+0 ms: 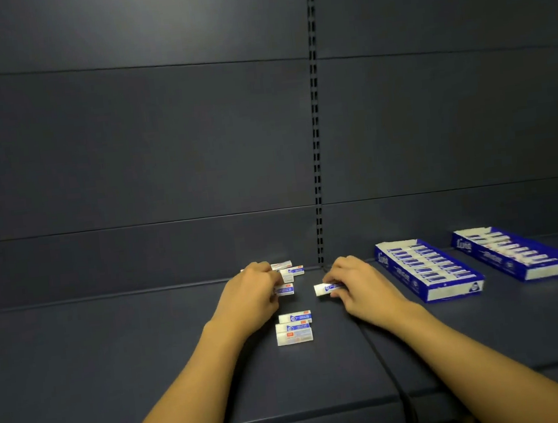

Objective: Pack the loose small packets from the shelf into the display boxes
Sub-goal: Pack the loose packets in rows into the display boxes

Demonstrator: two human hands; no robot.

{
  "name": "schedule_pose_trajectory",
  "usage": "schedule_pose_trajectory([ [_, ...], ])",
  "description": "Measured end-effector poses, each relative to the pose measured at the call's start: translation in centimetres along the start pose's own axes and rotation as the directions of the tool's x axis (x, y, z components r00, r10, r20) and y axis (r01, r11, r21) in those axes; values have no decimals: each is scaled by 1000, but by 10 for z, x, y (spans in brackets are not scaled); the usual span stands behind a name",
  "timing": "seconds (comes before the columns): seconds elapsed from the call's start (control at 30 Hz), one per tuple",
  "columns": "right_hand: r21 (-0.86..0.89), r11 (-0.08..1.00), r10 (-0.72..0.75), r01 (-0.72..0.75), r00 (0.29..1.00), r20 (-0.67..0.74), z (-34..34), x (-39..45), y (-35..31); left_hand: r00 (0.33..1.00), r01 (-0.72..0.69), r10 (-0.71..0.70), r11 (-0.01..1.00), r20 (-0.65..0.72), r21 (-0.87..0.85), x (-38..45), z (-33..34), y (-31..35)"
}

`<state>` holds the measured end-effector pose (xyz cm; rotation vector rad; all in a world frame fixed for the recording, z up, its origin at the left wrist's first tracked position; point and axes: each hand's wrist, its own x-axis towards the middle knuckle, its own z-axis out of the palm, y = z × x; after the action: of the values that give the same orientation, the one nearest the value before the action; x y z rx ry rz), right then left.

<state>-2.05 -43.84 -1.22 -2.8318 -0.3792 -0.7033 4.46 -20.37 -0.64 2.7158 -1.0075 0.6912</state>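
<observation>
Several small white-and-blue packets lie loose on the dark shelf (113, 349). My left hand (250, 292) is closed over a cluster of them near the back wall; two packets (292, 271) poke out beyond its fingers and one (284, 290) sits under its fingertips. My right hand (357, 285) grips one packet (323, 288) by its right end. Nearer to me lie three more packets (294, 328), stacked close together. Two blue display boxes stand at the right: the nearer box (428, 269) and the farther box (512, 252), both filled with rows of packets.
The shelf's dark back panel rises behind, with a slotted upright (315, 145) between my hands. A seam (383, 362) runs across the shelf toward me under my right forearm. The shelf's front edge (292, 416) lies close to me.
</observation>
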Motion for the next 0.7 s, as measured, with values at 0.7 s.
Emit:
schedule_pose_trajectory([
  [0.7,-276,902,334,-333,941,-42,-132,-130,66,954,-301,301,953,4,38,35,-33,165],
])
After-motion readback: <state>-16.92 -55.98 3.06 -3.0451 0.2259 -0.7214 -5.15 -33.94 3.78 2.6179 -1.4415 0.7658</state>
